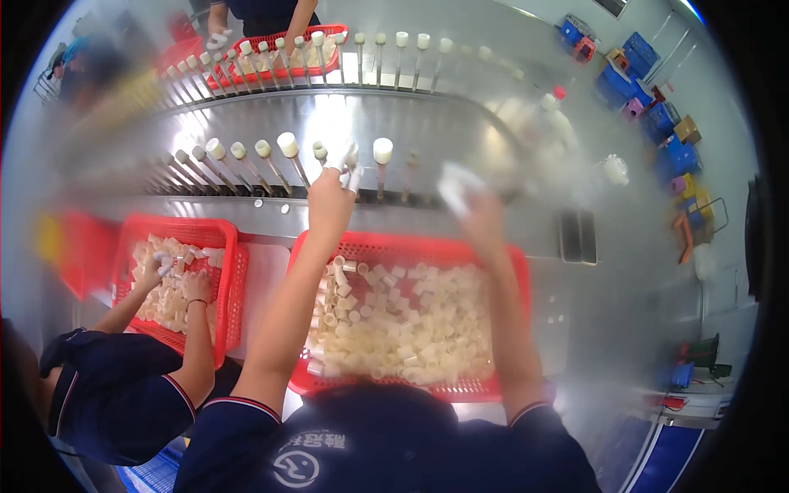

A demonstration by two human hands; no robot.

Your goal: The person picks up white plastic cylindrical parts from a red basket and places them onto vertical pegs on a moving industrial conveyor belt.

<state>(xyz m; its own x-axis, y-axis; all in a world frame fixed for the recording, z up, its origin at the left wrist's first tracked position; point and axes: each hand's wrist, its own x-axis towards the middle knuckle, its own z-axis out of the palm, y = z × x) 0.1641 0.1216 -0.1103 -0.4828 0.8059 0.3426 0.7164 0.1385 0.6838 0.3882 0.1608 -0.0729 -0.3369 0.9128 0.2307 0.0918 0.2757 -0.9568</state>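
My left hand (339, 174), with white coverings on its fingertips, reaches up to the row of upright metal rods. Its fingers are closed at the top of one rod, and what they hold is hidden. Beside it, a rod carries a white cylindrical cap (382, 150), and a rod to its left has another white cap (287, 145). My right hand (472, 197), also white at the fingers, is smeared by motion above the steel surface, right of the rods. Under my forearms lies a red perforated basket (403, 240) with many short cream-white plastic tube pieces (411, 329).
A co-worker's hands (177, 275) are in a second red basket (233, 287) at left. Across the steel worktop (444, 131) stands a far row of capped rods (380, 62), with another person's hand (218, 39) behind. A dark rectangular tray (578, 236) lies at right.
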